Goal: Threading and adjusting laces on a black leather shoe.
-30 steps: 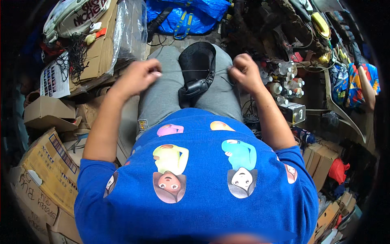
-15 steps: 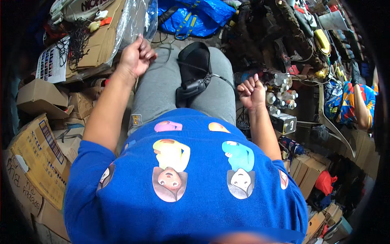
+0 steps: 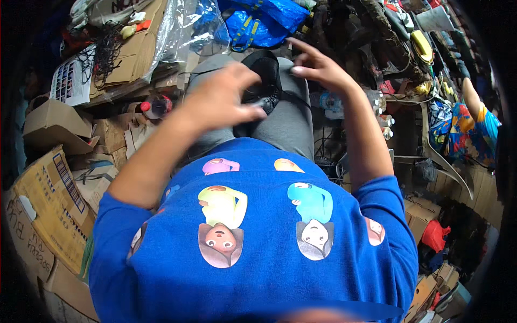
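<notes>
A black pouch-like object (image 3: 265,75) lies on my lap, across grey trousers (image 3: 285,121). My left hand (image 3: 221,99) hovers just over its left side with the fingers spread, holding nothing. My right hand (image 3: 318,67) is above its right side, fingers apart and pointing left, also holding nothing. Whether either hand touches the black object I cannot tell. A thin dark cord runs from the object across my right thigh. My blue printed shirt fills the lower part of the view.
Cardboard boxes (image 3: 48,199) stack up at my left. A red-capped bottle (image 3: 156,106) lies among them, with clear plastic wrap (image 3: 183,29) and a blue bag (image 3: 264,21) ahead. Cluttered goods fill the right side, where another person in a colourful top (image 3: 468,129) sits.
Both hands were shut fists held apart at either side of my lap. They have come together over the black object and their fingers have spread.
</notes>
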Demonstrator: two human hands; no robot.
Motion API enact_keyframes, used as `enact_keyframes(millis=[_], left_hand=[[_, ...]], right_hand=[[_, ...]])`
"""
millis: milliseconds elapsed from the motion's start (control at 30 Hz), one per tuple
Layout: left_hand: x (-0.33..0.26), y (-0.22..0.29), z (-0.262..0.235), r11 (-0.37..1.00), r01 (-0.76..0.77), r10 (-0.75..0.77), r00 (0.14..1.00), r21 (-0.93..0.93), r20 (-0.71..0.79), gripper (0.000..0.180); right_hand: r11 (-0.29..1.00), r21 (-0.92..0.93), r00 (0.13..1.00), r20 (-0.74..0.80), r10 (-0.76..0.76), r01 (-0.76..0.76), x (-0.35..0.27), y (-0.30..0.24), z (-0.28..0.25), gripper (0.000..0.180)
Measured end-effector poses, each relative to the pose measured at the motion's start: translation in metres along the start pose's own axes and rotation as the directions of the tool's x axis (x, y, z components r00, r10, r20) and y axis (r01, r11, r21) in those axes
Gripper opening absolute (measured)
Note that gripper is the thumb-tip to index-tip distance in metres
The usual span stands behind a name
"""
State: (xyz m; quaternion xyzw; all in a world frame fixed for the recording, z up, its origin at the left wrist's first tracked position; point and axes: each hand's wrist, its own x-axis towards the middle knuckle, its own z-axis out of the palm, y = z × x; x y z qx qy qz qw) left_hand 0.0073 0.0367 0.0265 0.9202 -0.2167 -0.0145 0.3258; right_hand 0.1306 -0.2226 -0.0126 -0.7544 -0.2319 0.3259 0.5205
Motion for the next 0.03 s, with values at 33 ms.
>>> enact_keyframes(millis=[33], left_hand=[[0.0012, 0.0017, -0.0032, 1.0, -0.014, 0.014, 1.0, 0.006, -0.007, 0.056]], right_hand=[[0.975, -0.222, 0.997, 0.08, 0.012, 0.006, 0.0181, 0.0033, 0.0, 0.072]])
